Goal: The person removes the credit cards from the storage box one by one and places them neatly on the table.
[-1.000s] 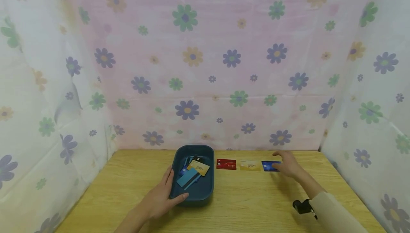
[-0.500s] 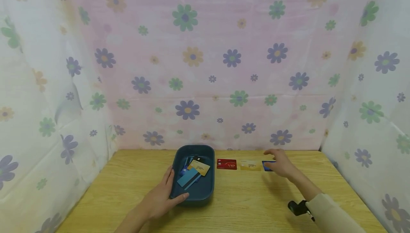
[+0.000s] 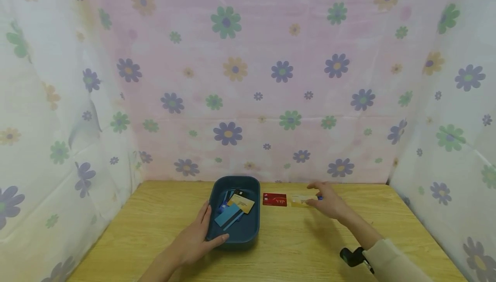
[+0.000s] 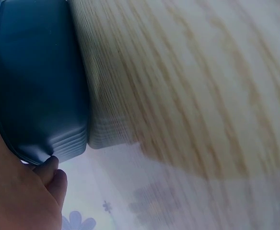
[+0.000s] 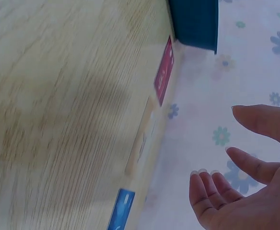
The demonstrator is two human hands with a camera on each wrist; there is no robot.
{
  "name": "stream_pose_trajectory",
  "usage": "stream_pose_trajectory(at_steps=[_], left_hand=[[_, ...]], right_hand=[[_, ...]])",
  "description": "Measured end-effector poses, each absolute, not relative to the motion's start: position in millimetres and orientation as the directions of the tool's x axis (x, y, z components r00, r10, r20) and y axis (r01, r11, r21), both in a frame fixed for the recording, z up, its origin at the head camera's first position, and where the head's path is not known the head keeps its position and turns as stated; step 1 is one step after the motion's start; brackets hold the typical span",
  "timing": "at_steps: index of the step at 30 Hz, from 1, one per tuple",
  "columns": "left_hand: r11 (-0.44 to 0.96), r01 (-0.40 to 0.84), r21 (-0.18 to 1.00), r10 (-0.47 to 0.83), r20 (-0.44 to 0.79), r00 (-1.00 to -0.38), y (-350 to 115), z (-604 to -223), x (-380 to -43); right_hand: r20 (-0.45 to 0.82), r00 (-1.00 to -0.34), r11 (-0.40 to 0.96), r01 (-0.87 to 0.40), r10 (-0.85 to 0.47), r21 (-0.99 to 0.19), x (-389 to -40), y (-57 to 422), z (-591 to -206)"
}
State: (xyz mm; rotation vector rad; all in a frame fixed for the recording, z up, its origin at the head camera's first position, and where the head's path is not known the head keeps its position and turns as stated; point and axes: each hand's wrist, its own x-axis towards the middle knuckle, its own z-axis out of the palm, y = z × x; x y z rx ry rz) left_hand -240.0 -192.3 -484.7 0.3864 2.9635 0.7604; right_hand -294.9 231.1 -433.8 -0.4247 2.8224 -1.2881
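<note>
At the left, my left hand (image 3: 191, 241) grips the dark blue plastic bin (image 3: 248, 232) by its near left side, thumb at the rim; the left wrist view shows fingertips against the bin's outer wall (image 4: 39, 81). Several bank-style cards lie inside it, a gold card (image 3: 243, 203) and a light blue card (image 3: 228, 216) on top. My right hand (image 3: 329, 202) hovers with fingers spread and nothing held. Beneath it the blue card (image 5: 120, 211) is mostly hidden in the head view. In the same row lie a pale gold card (image 3: 298, 201) and a red VIP card (image 3: 274, 199).
Both hands work over a light wooden table (image 3: 286, 247). A flower-patterned cloth (image 3: 263, 114) hangs along its back and both sides. A black wrist device (image 3: 351, 257) sits by my right sleeve (image 3: 391, 260).
My right hand has moved left, from the blue card to over the gap between it and the pale gold card. The left hand and bin stay put.
</note>
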Motion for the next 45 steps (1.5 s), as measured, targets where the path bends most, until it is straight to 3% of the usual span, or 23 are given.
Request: stream_pose_trajectory(at_steps=[23, 34, 45], left_hand=[[0.84, 0.219, 0.496, 0.252, 0.0, -0.968, -192, -482, -239], [0.838, 0.208, 0.505, 0.249, -0.014, -0.968, -192, -484, -241], [0.839, 0.203, 0.505, 0.242, -0.011, -0.97, -192, -486, -241]], right_hand=[[0.09, -0.951, 0.534, -0.244, -0.297, -0.809, -281, 176, -427], [0.196, -0.928, 0.506, -0.339, -0.316, -0.793, -283, 152, -426], [0.177, -0.9, 0.448, -0.359, -0.398, -0.819, -281, 124, -428]])
